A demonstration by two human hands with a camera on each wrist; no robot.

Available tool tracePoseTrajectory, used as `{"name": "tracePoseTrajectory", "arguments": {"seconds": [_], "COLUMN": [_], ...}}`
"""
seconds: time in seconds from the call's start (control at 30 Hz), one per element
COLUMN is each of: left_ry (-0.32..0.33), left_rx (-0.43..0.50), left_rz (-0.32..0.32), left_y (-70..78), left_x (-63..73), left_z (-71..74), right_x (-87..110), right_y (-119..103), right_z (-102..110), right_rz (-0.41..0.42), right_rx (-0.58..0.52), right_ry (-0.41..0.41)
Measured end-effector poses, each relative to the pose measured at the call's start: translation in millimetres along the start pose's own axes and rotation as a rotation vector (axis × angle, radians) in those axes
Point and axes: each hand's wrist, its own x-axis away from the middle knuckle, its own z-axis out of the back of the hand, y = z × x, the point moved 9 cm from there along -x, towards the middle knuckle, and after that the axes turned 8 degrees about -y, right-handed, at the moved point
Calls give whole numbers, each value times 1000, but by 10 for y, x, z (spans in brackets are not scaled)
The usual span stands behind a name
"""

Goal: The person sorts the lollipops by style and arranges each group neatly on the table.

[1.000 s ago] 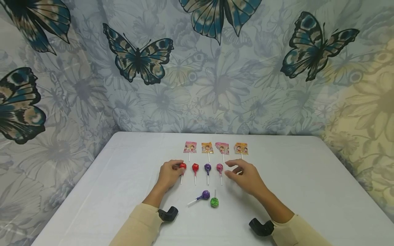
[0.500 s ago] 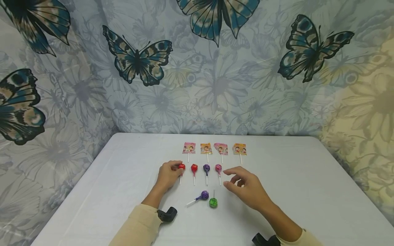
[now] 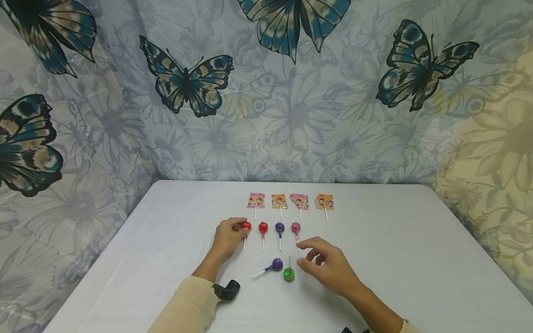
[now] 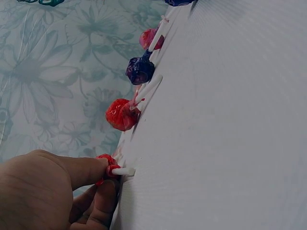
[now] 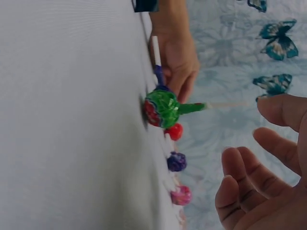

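My left hand [image 3: 228, 238] pinches the head of a red lollipop [image 3: 246, 225], the leftmost of a row, between thumb and fingers. Beside it in that row lie another red lollipop [image 4: 122, 115], a dark purple one [image 3: 280, 227] and a pink one [image 3: 296, 227], sticks toward me. Nearer to me rest a green lollipop [image 5: 163, 108], its stick pointing away, and a second purple lollipop [image 3: 276, 264] lying aslant. My right hand [image 3: 329, 266] hovers just right of the green lollipop, fingers loosely bent and thumb apart, with nothing between them.
Behind the row, several flat-wrapped lollipops in pink [image 3: 256, 200] and orange [image 3: 325, 201] packets lie in a line on the white table [image 3: 187, 199]. A patterned butterfly backdrop [image 3: 291, 138] stands around the table's far side.
My right hand has come back toward me, from beside the pink lollipop to beside the green one. My left hand stays on the red lollipop.
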Motion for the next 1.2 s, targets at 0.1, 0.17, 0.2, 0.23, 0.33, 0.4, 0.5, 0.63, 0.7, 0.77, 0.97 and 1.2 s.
{"name": "tracePoseTrajectory", "arguments": {"seconds": [0.1, 0.17, 0.2, 0.23, 0.33, 0.4, 0.5, 0.63, 0.7, 0.77, 0.97, 1.2], "left_ry": [5, 7, 8, 8, 9, 11, 15, 14, 12, 9, 0, -6], "left_rx": [5, 3, 4, 2, -1, -3, -1, 10, 10, 7, -1, -3], "left_rz": [8, 10, 15, 16, 18, 17, 19, 24, 15, 10, 5, 9], "left_y": [-2, -6, -8, -12, -20, -20, -22, -31, -27, -22, -12, -23], "left_x": [5, 8, 10, 8, 3, 2, 4, -1, -8, -12, -6, -14], "left_z": [1, 4, 7, 8, 14, 22, 37, 41, 35, 29, 19, 6], "right_x": [-1, -4, -5, -7, -9, -10, -7, 0, 7, 12, 28, 27], "right_y": [19, 45, 61, 77, 109, 122, 144, 179, 193, 205, 228, 230], "right_z": [-69, -117, -139, -158, -203, -229, -278, -336, -350, -358, -387, -434], "right_rz": [35, 40, 36, 31, 26, 29, 32, 30, 26, 23, 18, 33], "right_rx": [-8, -8, -9, -8, -10, -23, -40, -48, -39, -27, 0, 35], "right_ry": [-30, -52, -62, -70, -92, -108, -137, -165, -168, -166, -163, -180]}}
